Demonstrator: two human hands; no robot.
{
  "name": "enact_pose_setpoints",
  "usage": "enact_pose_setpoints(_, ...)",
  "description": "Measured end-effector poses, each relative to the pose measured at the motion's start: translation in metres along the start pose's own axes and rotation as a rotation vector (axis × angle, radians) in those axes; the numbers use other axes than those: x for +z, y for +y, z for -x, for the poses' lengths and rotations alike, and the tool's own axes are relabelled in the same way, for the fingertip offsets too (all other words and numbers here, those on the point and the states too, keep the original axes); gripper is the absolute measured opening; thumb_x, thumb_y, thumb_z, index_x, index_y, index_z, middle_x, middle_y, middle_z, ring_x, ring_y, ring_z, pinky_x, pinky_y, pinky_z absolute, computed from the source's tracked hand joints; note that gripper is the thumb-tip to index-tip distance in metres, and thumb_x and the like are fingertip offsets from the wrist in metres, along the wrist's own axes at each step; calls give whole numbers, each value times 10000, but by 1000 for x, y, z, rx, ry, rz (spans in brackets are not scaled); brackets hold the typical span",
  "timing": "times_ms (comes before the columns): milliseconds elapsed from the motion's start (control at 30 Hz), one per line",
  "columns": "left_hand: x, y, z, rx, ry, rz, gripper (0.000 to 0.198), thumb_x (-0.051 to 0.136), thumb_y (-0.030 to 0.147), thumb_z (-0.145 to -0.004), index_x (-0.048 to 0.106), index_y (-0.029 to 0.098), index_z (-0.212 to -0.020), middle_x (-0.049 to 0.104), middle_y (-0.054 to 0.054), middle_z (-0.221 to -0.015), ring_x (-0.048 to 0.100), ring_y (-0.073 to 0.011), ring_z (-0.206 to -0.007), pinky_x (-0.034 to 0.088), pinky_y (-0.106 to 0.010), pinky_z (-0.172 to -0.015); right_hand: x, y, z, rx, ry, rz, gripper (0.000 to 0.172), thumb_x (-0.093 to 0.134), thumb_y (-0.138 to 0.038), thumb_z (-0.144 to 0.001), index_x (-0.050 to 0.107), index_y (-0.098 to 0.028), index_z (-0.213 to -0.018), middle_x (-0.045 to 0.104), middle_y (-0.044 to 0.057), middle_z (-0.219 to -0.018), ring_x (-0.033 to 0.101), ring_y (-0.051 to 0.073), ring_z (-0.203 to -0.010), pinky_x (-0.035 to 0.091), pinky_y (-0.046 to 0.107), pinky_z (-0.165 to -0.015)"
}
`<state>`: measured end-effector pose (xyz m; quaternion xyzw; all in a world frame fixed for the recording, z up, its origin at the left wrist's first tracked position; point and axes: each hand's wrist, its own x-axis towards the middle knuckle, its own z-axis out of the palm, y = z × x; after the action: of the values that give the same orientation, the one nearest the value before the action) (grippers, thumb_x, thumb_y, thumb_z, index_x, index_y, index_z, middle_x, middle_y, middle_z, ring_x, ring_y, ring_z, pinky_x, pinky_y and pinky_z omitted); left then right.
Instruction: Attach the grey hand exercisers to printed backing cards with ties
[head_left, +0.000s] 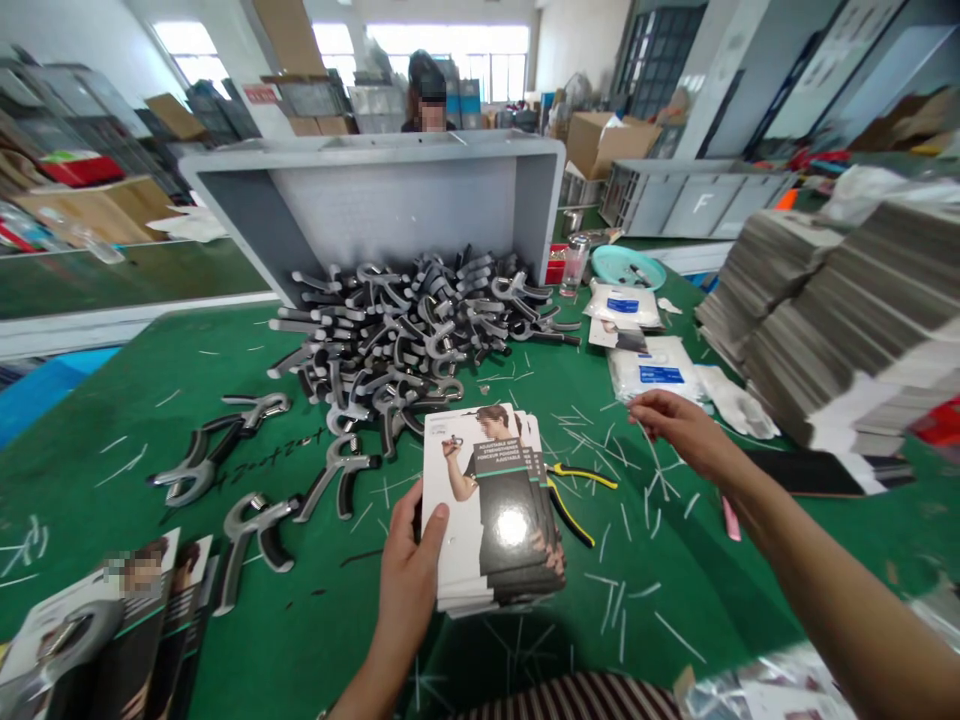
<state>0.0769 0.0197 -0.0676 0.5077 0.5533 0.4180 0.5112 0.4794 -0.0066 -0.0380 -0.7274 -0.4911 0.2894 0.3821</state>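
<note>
My left hand (417, 550) is closed round the left edge of a stack of printed cardboard cards (501, 500), thumb on the front. The top card carries a photo of a person and the words "adjustable grip strengthener". To the right, my right hand (671, 425) is pinched above the table, a thin white strip (651, 455) running down from its fingertips. Yellow-and-black pliers (581, 475) lie partly hidden behind the cards. Grey-and-black hand grip strengtheners (259, 535) lie loose to the left, and a large heap of them (412, 340) lies behind the cards.
A grey crate (397, 200) lies tipped behind the heap. White packets (652, 370), a glove (739, 400) and tall stacks of grey card (847, 300) stand at right. More printed cards (127, 630) lie front left. White strips litter the green table (202, 350). A person sits beyond.
</note>
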Motion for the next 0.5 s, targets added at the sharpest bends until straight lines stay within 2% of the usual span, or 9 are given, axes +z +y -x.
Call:
enact_pose_setpoints(133,-1,0,7,-59,-23,144,515,658,429,-863,556,252,-1336,599,-74,-1363,588,-262,-1190,470,-358,-976,26,-24,5,-3,-124,-223,422,624,-524,-856,670,-177,-1091,710,88,-996,666,167,-801,558,326,-766)
enact_pose_setpoints(233,-3,4,14,-152,24,269,543,713,418,-814,565,238,-1304,645,-84,-1290,657,-244,-1049,526,-330,-844,47,-34,11,37,-135,-426,421,721,-492,-804,692,-187,-1094,706,88,-1015,679,188,-870,569,350,-824)
enact_pose_setpoints(333,-8,12,16,-177,65,350,519,784,371,-740,614,201,-1200,709,-81,-1140,684,-211,-927,530,-286,-760,65,-49,16,45,-49,-568,285,763,-446,-787,711,-198,-917,699,50,-929,648,146,-757,572,311,-761)
enact_pose_setpoints(400,-13,20,14,-154,57,390,478,795,341,-723,632,191,-1147,726,-69,-1074,688,-194,-886,525,-270,-743,77,-68,21,0,-14,-565,230,756,-415,-805,703,-192,-822,702,44,-957,621,117,-693,559,277,-708)
enact_pose_setpoints(433,-17,24,13,-142,50,405,464,790,332,-728,631,190,-1141,726,-65,-1061,688,-188,-866,524,-266,-731,85,-81,24,-30,-30,-553,217,750,-400,-815,703,-188,-807,705,46,-976,619,110,-676,554,268,-690)
enact_pose_setpoints(500,-24,29,10,-111,58,420,441,773,316,-747,623,191,-1142,720,-57,-1049,681,-170,-807,518,-259,-700,105,-111,32,-97,-148,-518,200,725,-384,-843,711,-184,-843,716,46,-934,636,115,-657,554,272,-680)
